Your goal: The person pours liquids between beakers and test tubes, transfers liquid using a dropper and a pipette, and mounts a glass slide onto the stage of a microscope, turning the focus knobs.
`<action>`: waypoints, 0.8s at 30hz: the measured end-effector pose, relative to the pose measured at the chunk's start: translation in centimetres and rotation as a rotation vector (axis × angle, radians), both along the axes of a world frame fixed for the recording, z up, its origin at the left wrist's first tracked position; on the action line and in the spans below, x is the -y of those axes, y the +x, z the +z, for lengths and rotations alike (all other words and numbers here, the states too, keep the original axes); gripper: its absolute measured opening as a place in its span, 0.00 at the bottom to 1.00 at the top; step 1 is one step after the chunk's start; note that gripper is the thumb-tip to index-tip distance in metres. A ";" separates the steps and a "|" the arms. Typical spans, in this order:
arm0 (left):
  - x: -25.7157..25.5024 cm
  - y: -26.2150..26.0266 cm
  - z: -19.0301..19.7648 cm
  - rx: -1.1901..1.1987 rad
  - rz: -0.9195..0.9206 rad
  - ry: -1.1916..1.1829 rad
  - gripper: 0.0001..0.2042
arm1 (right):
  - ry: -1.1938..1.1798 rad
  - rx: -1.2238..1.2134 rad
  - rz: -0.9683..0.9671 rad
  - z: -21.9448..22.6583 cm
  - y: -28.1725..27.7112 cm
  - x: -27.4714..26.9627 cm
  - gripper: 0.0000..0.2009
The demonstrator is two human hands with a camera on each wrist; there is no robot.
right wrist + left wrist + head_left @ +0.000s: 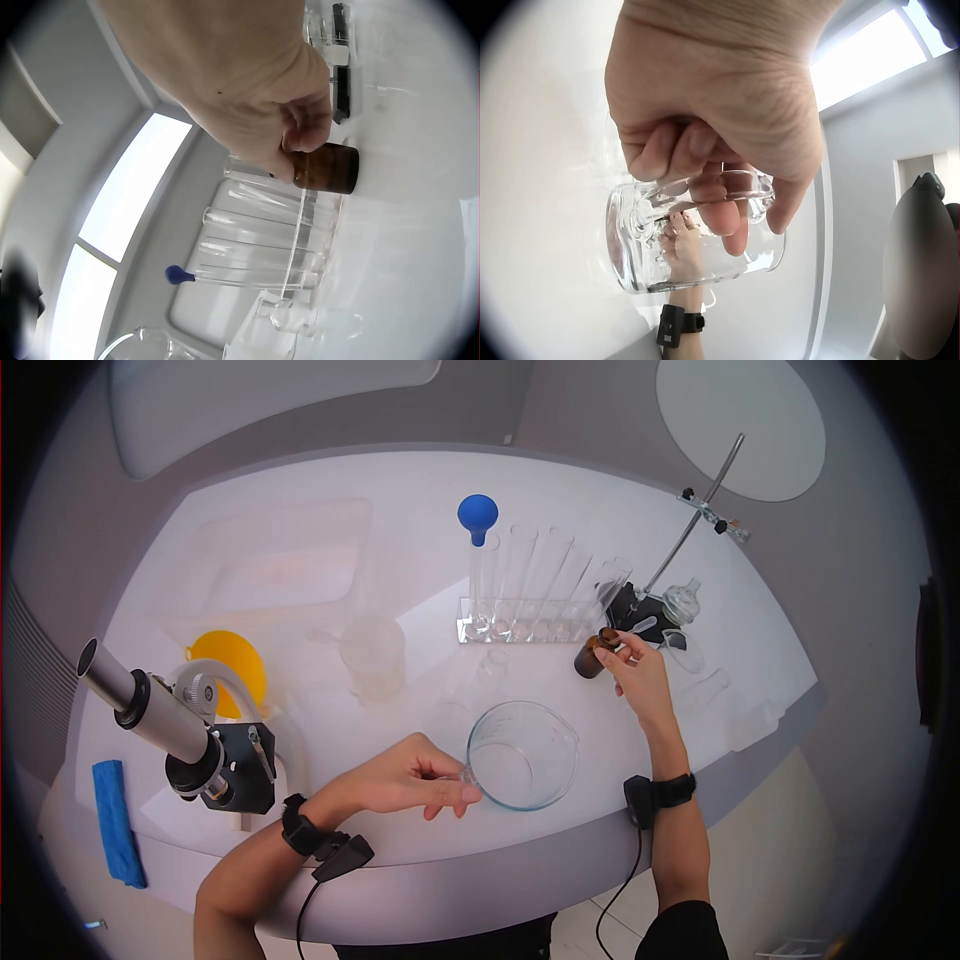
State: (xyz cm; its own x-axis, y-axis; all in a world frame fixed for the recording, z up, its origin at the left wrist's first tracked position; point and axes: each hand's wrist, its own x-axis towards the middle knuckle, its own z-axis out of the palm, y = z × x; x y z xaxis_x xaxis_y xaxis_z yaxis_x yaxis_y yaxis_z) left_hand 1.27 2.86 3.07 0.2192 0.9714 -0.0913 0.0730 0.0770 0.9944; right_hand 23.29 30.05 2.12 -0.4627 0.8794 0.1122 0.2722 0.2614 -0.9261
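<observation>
My left hand (408,780) grips the handle of a clear glass measuring jug (572,745), with fingers curled through the loop in the left wrist view. The jug has faint markings on its wall and stands near the table's front edge. Farther right, my right hand (642,678) pinches a small brown glass bottle (588,664) near its neck. That bottle leans a little in the head view, its mouth uncovered. In the right wrist view, thumb and fingers cover the upper part of the bottle (334,169).
Test tubes stand in a clear rack (520,622) behind the bottle, one topped by a blue rubber bulb (478,514). A metal stand (690,525) rises at right. To the left are a microscope (165,725), a yellow round piece (245,660), a clear tub (362,525) and a plastic beaker (374,650).
</observation>
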 end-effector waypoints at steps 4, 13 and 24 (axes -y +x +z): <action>0.0 0.1 0.2 -0.029 0.006 0.001 0.20 | 0.001 -0.037 0.005 -0.1 0.1 -0.1 0.21; 0.1 0.3 0.1 0.034 0.003 0.032 0.18 | 0.027 -0.030 -0.016 0.9 -0.1 0.7 0.19; 0.1 0.1 -0.3 -0.002 0.001 0.008 0.20 | -0.012 0.098 0.048 1.7 1.1 0.4 0.23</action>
State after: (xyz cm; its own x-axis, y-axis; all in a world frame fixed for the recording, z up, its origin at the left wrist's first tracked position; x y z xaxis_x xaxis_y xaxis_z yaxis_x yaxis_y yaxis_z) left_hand 1.42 2.79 2.76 0.2182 0.9723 -0.0840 0.0754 0.0690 0.9948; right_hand 24.36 29.69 3.81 -0.5128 0.8568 0.0543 0.3490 0.2658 -0.8987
